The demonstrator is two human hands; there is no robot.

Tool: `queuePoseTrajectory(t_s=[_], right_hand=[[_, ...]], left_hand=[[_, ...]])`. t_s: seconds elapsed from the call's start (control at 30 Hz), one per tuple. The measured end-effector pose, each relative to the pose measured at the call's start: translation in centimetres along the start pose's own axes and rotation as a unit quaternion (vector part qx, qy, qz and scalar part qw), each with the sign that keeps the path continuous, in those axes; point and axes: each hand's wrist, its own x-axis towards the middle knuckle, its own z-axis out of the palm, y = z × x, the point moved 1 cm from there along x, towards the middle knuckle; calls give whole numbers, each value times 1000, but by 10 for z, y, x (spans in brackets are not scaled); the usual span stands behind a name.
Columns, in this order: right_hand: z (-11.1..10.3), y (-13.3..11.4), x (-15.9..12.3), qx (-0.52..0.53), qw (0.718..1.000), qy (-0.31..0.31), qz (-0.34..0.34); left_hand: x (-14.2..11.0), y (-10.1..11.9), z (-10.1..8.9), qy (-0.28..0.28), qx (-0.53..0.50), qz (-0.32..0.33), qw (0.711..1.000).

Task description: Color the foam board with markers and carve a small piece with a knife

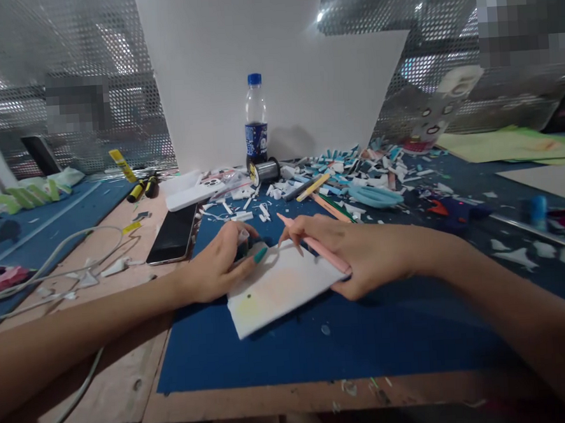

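In the head view, a small white board (273, 292) lies tilted over the blue mat, with faint yellow and pink patches on its face. My right hand (337, 246) is closed around a peach-coloured pencil-like stick (327, 255); its pointed end faces the upper left. That hand also touches the board's right end, and its fingertips rest near the upper edge. At the board's upper left, my left hand (223, 260) is curled, a teal nail on its thumb. Something small, whitish and partly dark shows between its fingers, too hidden to name.
Foam scraps (347, 166) pile up behind my hands, with a wire spool (266, 171) and a cola-like bottle (257, 133). On the left lie a black-screened phone (173, 234), yellow-black tubes (137, 190) and a white cable (50, 257). The blue mat (291, 358) spreads below the board.
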Motion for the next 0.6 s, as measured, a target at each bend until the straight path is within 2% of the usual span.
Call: queuePoseTrajectory(t_s=[0.03,0.1,0.23,0.37,0.47,0.6], right_hand=[[-1,-3,1,13,1000,-28,-7],[-6,-9,3,38,998,-40,-21],[-13,-14,5,21,998,28,-47],[-10,-2,11,-32,990,104,-86],[-3,10,17,-37,986,134,-93],[9,19,20,-9,991,115,-71]], left_hand=[[0,0,-1,-1,-10,-11,1000],[0,-1,-1,9,-22,-19,1000],[-1,-6,0,22,-42,-47,998],[0,-6,-2,26,-49,-73,996],[0,0,-3,-5,-62,-67,996],[1,7,-5,-46,-51,-66,995]])
